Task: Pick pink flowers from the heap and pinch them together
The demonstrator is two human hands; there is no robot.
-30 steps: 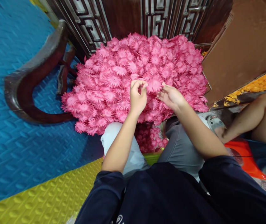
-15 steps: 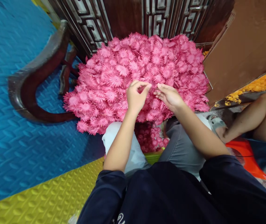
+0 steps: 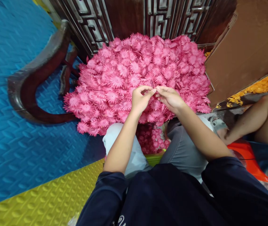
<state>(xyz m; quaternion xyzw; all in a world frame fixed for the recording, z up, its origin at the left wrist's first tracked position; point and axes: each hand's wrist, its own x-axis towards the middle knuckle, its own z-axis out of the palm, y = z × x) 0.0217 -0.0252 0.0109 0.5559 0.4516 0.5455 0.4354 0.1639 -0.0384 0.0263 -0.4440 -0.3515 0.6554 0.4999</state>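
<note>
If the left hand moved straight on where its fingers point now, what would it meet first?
The left hand would probably meet the right hand first, at its fingertips; whether the hands touch is unclear.

The person's left hand (image 3: 141, 99) and right hand (image 3: 171, 98) are hovering close together over a heap of pink flowers (image 3: 116, 80).

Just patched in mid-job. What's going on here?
The person's left grip and right grip are close together over a big heap of pink flowers. Whether they pinch anything small can't be made out. The heap lies in front of dark wooden panels; another person's bare leg shows at the right.
</note>
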